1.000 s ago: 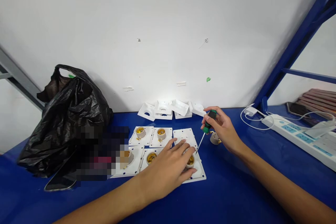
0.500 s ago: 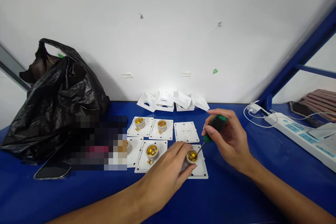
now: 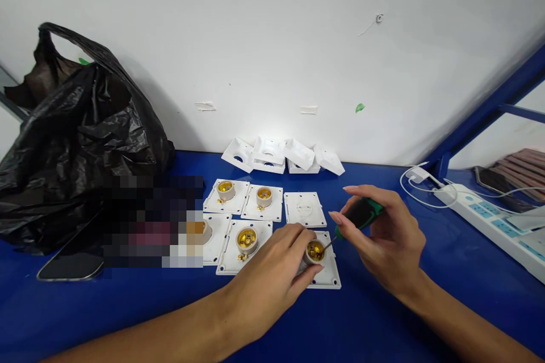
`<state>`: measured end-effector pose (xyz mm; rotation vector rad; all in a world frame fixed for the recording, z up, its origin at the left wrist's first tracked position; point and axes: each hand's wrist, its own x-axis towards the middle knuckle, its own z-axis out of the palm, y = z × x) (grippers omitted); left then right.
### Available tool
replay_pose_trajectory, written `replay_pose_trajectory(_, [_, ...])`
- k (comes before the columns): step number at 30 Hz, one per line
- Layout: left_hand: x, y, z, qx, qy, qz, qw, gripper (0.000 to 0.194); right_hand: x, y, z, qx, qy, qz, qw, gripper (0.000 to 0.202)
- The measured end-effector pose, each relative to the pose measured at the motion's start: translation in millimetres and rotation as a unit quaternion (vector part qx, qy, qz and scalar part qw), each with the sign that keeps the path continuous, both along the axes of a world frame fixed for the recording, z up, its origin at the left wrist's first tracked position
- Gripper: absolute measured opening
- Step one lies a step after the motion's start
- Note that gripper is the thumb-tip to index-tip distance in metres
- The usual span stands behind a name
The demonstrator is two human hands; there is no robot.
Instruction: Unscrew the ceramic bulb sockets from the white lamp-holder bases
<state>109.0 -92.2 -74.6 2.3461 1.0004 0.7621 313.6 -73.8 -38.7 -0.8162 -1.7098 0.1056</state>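
With thumb and fingers around its rim, my left hand [image 3: 276, 266] grips a round lamp socket [image 3: 315, 252] with a brass inside. That socket sits on a square white base plate [image 3: 330, 277]. My right hand [image 3: 383, 238] holds a green and black screwdriver [image 3: 361, 214] at a slant, its shaft reaching into the socket; the tip's exact contact is hard to make out. Just left is another plate with a lamp socket [image 3: 247, 240] and small brass screws beside it. Behind lie two more socketed plates [image 3: 264, 197] and a bare white plate [image 3: 304, 209].
Several white square covers [image 3: 269, 153] lie against the wall. A black plastic bag [image 3: 89, 136] and a phone [image 3: 72, 264] are on the left, next to a blurred-out patch. A white power strip [image 3: 489, 218] with cables lies right on the blue table [image 3: 170, 332].
The whole view has shifted slightly. My right hand and the screwdriver have tilted lower, to the right, the shaft still in the socket. My left hand keeps its grip.
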Motion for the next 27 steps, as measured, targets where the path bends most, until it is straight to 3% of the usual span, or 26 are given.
replay_pose_trajectory(6, [0, 0, -0.5, 0.003, 0.01, -0.004, 1.0, 0.036, -5, -4, 1.6, 0.043, -0.009, -0.052, 0.998, 0.043])
replay_pose_trajectory(12, [0, -1, -0.2, 0.004, 0.02, -0.007, 1.0, 0.034, -3, -2, 4.1, 0.021, 0.021, -0.065, 0.997, 0.042])
replay_pose_trajectory(27, [2, 1, -2.1, 0.02, 0.017, -0.01, 1.0, 0.035, -6, -11, 11.5, 0.038, -0.073, -0.096, 0.992, 0.04])
